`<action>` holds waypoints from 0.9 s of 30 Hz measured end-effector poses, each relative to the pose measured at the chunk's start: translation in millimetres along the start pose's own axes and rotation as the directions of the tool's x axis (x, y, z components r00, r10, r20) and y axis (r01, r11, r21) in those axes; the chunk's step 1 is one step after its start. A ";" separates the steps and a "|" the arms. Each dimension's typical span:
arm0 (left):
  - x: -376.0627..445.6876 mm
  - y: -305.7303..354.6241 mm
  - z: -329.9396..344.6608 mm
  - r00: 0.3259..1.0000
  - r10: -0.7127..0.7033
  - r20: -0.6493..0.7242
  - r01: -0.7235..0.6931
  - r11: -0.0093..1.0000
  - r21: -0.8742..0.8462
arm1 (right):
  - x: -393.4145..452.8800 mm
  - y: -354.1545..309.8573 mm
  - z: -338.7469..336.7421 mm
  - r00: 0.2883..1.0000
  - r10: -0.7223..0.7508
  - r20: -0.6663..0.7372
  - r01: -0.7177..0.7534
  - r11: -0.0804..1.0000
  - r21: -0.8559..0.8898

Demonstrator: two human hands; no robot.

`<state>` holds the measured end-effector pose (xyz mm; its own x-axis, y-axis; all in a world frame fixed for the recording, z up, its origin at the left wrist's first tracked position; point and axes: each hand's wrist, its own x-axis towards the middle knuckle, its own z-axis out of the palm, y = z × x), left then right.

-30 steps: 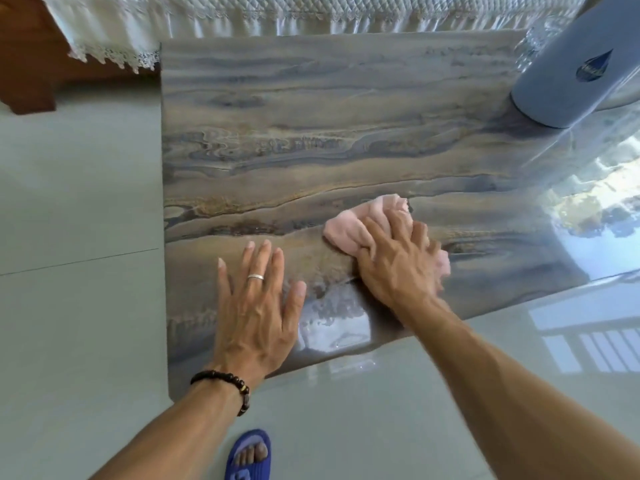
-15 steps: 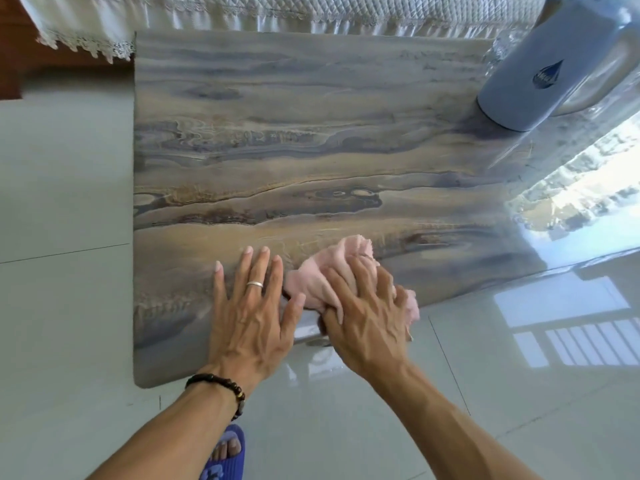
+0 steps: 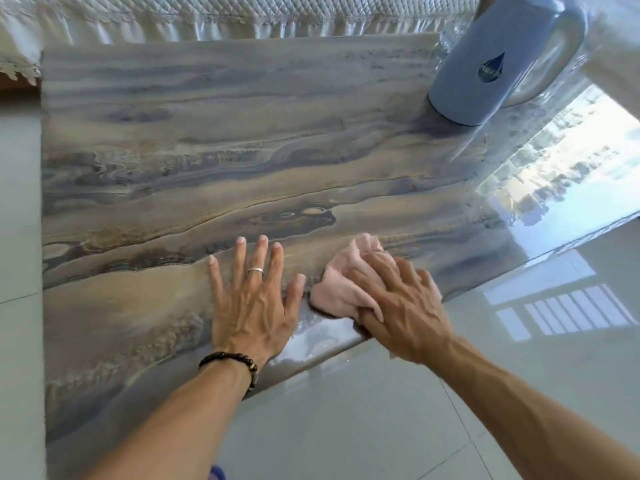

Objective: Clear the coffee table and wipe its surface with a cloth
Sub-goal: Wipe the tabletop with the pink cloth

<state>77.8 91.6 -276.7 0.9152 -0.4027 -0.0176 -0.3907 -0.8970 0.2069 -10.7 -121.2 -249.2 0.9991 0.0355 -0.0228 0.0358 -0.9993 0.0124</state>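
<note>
1. Fingers (image 3: pixel 372 271) of the right hand (image 3: pixel 401 306) are bent over a bunched pink cloth (image 3: pixel 341 282), gripping it and pressing it onto the coffee table (image 3: pixel 207 150) at the near edge, right of the edge's middle.
2. Left hand (image 3: pixel 252 303) lies flat on the table just left of the cloth, fingers straight and spread; thumb tip sits just beside the cloth, can't tell if they touch.
3. Cloth: soft, crumpled, terry-like. Right hand hides its right part; only the left and far folds show.
4. Left hand wears a silver ring (image 3: pixel 255 270); a dark bead bracelet (image 3: pixel 232 362) sits on the wrist.
5. Table top is glossy, with marble-like bands of grey, blue and tan running left to right. Square left corners; the right end is cut off by glare and by the frame.
6. Wet-looking sheen with reflections along the near edge between and under the hands.
7. Blue-grey cylinder (image 3: pixel 498 60) stands at the far right corner, teardrop logo on its side, lettering unreadable. Top cut off by the frame, so contents not visible.
8. Clear glassy object (image 3: pixel 554 64) right behind the cylinder, mostly hidden; shape unclear.
9. White quilted fabric with a ruffled lace trim (image 3: pixel 207 19) runs along the table's far edge.
10. Floor (image 3: pixel 381 427): pale glossy tiles, window reflection at right.
11. Blue scrap (image 3: pixel 217 474) at the bottom frame edge, too cut off to identify.
</note>
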 end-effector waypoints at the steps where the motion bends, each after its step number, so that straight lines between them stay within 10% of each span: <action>1: 0.7 0.8 0.3 1.000 0.002 0.009 -0.002 1.000 -0.001 | 9.3 16.8 -2.7 0.994 0.113 -0.007 -0.113 0.994 -0.008; 4: -0.5 2.9 -0.4 1.000 0.001 0.026 -0.001 1.000 -0.002 | 41.1 7.9 0.9 0.822 0.568 -0.030 -0.560 0.817 0.137; 11: 1.8 4.1 -5.3 0.998 -0.005 0.060 0.005 1.000 0.003 | 10.8 2.6 -2.4 0.990 0.143 0.010 -0.143 0.988 0.060; 16: 6.8 3.9 -8.2 0.999 -0.009 0.042 0.011 0.999 -0.048 | 66.8 -3.7 -3.2 0.760 0.650 -0.001 -0.646 0.755 0.117; 22: 43.7 -9.1 -22.2 1.000 -0.006 0.008 0.006 1.000 -0.030 | 47.8 -5.7 -3.5 0.995 0.094 0.032 -0.097 0.989 0.114; 27: 94.9 -49.4 -22.9 1.000 -0.021 0.005 0.021 0.998 0.062 | 124.3 -16.3 -7.1 0.759 0.648 0.060 -0.646 0.739 0.188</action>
<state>186.2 101.8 -266.2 0.9227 -0.3846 -0.0268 -0.3771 -0.9147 0.1453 113.0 -100.3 -245.2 0.7801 -0.6218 -0.0691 -0.6237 -0.7642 -0.1643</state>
